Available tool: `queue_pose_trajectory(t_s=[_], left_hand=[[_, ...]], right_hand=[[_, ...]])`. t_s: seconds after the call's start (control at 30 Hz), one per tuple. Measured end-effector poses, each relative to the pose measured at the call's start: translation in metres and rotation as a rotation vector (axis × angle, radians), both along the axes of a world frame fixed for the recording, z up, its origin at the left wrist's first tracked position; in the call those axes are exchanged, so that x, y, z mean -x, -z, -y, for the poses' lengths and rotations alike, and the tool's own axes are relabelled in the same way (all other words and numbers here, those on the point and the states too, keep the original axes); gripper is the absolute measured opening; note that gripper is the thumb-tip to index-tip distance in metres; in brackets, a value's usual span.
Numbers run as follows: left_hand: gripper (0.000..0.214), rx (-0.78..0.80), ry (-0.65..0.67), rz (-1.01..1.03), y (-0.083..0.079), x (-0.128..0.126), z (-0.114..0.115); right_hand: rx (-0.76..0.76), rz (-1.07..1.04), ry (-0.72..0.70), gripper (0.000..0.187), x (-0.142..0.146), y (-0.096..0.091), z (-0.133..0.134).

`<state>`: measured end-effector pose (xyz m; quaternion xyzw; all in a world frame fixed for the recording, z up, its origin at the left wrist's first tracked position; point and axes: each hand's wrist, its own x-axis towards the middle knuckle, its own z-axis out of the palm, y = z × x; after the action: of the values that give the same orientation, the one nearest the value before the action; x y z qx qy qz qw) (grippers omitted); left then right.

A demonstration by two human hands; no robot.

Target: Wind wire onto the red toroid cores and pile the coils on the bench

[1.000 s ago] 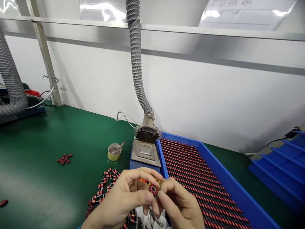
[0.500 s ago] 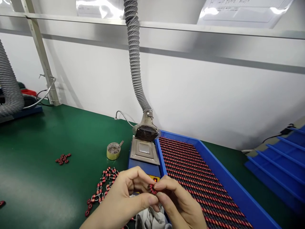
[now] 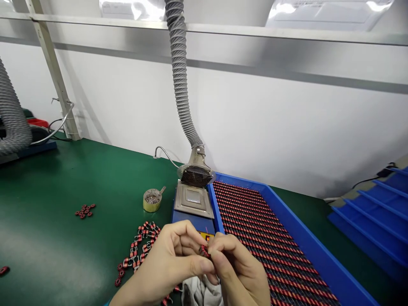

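Note:
Low in the middle of the view, my left hand (image 3: 168, 263) and my right hand (image 3: 237, 267) meet fingertip to fingertip. Both pinch one small red and black wound ring coil (image 3: 204, 250), now mostly hidden by the fingers. Under my hands lies a crumpled grey cloth (image 3: 200, 293). Left of them a heap of similar red coils (image 3: 140, 248) is spread on the green bench mat. Just behind my hands stands a blue solder pot (image 3: 193, 203) with a square metal top.
A long blue tray (image 3: 299, 242) filled with rows of red coils runs to the right. A grey fume hose (image 3: 181, 85) ends in a fan above the pot. A small tin (image 3: 152, 201), a few loose coils (image 3: 84, 211) and stacked blue trays (image 3: 379, 212) surround it.
My fingers have closed more tightly over the coil, which showed its round face a second ago and is now nearly covered. The view has shifted slightly.

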<state>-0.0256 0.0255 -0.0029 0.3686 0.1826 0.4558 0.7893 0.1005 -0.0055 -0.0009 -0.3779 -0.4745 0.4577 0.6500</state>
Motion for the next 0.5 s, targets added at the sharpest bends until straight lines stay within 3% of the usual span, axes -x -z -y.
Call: queue_pose_trajectory(t_s=[0.27,0.37,0.5], left_hand=[[0.031,-0.045,0.077,0.103,-0.0026,-0.0004,-0.0035],[0.031,-0.038,0.08,0.097,-0.0018,-0.001,-0.0032],[0.03,-0.034,0.066,0.084,0.0,-0.0017,-0.0035]], right_hand=[[0.11,-0.222,-0.036,0.03,0.0056,-0.0026,-0.0039],[0.135,-0.185,-0.022,0.032,0.005,-0.0046,-0.0022],[0.024,0.008,0.048,0.028,0.0027,-0.0053,0.0006]])
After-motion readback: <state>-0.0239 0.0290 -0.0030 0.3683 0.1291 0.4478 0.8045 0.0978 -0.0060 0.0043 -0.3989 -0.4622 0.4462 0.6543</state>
